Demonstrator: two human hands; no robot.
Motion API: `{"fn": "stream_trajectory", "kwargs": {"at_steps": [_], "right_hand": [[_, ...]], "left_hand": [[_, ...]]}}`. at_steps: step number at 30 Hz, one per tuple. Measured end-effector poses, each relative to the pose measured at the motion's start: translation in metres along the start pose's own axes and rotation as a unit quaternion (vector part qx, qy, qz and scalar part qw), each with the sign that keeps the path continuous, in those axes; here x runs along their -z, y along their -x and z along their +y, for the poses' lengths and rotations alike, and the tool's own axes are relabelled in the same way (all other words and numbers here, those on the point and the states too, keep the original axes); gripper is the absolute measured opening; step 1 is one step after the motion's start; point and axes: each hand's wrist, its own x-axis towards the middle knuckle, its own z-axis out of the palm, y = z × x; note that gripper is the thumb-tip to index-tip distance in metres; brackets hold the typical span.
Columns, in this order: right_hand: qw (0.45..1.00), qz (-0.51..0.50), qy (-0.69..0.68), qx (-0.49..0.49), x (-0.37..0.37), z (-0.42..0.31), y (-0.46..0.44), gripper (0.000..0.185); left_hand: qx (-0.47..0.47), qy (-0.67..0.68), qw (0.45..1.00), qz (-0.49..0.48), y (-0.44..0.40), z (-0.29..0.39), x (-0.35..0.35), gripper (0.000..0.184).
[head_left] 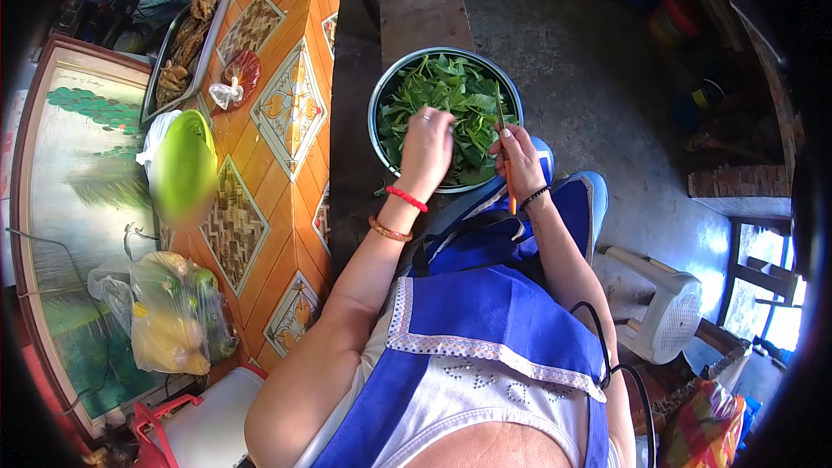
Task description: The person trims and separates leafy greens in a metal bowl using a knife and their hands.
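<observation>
A round basin (378, 140) with a pale rim holds a heap of green leaves (451, 91) with stems. My right hand (520, 154) grips a knife (510, 189) by its orange handle, the thin blade pointing away from me over the leaves at the basin's right side. Over the near-left part of the heap, my left hand (427, 146) is closed with its fingers curled down; whatever they hold is hidden. It wears a ring and bracelets. A blue apron (485, 312) covers my lap, close to the basin's near edge.
A wooden bench (425, 9) extends beyond the basin. On the patterned table (290, 108) at left are a green bowl (184, 165), a tray (217, 26) of brownish food, a tied bag (238, 82) and a produce bag (178, 312). A white plastic stool (667, 316) stands right.
</observation>
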Motion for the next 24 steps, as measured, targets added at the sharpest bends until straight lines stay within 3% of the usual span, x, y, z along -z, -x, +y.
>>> {"fn": "stream_trajectory", "kwargs": {"at_steps": [3,4,8,9,11,15,19,24], "right_hand": [[1.000,-0.009,-0.001,-0.002,0.000,0.002,0.000,0.031],[1.000,-0.008,0.005,-0.003,0.000,0.001,0.000,0.031],[1.000,-0.009,0.006,-0.009,0.000,-0.001,0.002,0.031],[1.000,-0.011,0.005,-0.010,-0.001,-0.001,0.003,0.031],[1.000,-0.013,0.010,-0.012,-0.001,-0.002,0.003,0.032],[1.000,-0.011,0.024,-0.012,-0.001,0.000,0.003,0.033],[0.999,-0.020,0.028,-0.021,-0.001,0.000,0.003,0.031],[0.999,-0.023,0.038,-0.016,0.003,0.002,0.001,0.031]], "left_hand": [[0.070,-0.004,0.998,0.006,-0.003,-0.038,-0.003,0.026],[0.105,0.017,0.994,-0.035,0.000,-0.061,-0.009,0.032],[0.206,0.099,0.968,-0.100,-0.004,-0.071,0.003,0.031],[0.207,0.098,0.968,-0.100,-0.004,-0.071,0.003,0.031],[0.106,0.038,0.993,-0.048,-0.007,-0.070,0.003,0.029],[0.062,-0.012,0.997,-0.044,-0.015,-0.060,-0.004,0.018],[0.070,-0.105,0.989,-0.072,-0.021,-0.056,-0.011,0.010],[0.039,-0.091,0.995,-0.033,-0.033,-0.041,0.007,0.009]]}}
